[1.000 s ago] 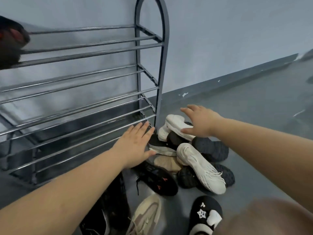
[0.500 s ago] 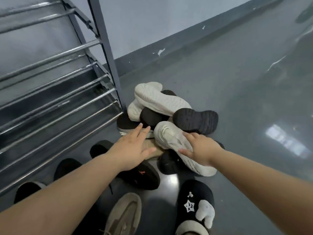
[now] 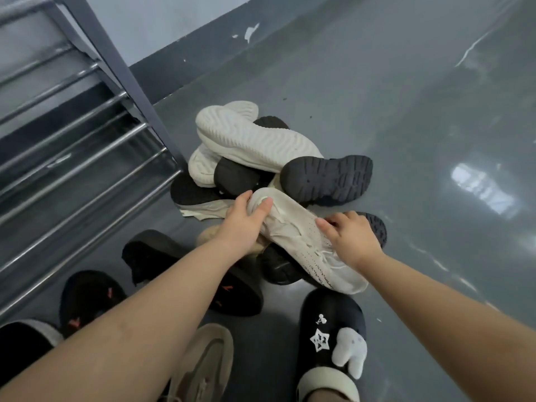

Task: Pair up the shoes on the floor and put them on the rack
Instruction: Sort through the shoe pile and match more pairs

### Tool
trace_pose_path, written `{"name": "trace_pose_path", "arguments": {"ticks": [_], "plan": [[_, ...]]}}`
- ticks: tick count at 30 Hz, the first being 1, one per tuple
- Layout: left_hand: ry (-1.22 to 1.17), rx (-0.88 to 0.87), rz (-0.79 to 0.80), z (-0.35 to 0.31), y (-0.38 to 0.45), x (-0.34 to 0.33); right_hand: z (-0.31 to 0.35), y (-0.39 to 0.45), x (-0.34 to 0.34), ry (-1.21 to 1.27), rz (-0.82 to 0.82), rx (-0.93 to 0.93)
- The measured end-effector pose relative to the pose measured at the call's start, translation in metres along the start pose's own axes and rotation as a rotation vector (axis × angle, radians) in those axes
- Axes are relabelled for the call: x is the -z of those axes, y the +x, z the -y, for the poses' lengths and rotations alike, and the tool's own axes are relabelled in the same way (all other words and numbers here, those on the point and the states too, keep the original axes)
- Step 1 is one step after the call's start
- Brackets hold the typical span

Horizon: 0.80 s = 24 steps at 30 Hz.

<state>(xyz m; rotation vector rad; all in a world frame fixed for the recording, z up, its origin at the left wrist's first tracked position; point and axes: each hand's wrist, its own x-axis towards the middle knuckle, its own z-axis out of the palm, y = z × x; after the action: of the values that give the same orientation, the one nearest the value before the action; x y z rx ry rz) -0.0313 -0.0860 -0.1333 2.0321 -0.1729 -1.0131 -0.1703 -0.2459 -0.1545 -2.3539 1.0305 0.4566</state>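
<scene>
here, atop the pile at 3 o'clock from the rack point(image 3: 87, 146), the cream knit sneaker point(image 3: 301, 242) looks light and soft, left hand point(image 3: 243, 224) pinching its toe, right hand point(image 3: 351, 236) curled over the midfoot, a sound hold.

Open grey glossy floor point(image 3: 406, 117) lies to the right of and beyond the shoe pile; approach from that side is unobstructed. On the left, the dark metal rack upright point(image 3: 130, 79) and its chrome shelf rails point(image 3: 72, 175) stand just beside the pile, closing that flank. The upturned cream ribbed-sole sneaker point(image 3: 249, 137) and the dark lugged-sole shoe point(image 3: 327, 178) cap the far side of the pile. Nearer the camera, the black chunky shoe with orange marks point(image 3: 179, 271), the tan suede lace-up shoe point(image 3: 203, 369) and the black slipper with a white star and plush charm point(image 3: 330, 329) crowd the near floor, with narrow bare strips between them.
</scene>
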Motion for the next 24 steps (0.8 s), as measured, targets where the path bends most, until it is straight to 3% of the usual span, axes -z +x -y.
{"name": "trace_pose_path", "arguments": {"ticks": [7,13,24], "plan": [[-0.21,0.027,-0.023,0.027,-0.036,0.017,0.015,-0.017,-0.001,0.215,0.003,0.039],[-0.404,0.013,-0.082,0.044,-0.087,0.077,0.086,-0.048,0.026,0.138,0.01,0.292],[-0.385,0.01,-0.202,0.104,-0.216,0.199,0.3,-0.137,0.061,-0.641,0.101,0.845]]}}
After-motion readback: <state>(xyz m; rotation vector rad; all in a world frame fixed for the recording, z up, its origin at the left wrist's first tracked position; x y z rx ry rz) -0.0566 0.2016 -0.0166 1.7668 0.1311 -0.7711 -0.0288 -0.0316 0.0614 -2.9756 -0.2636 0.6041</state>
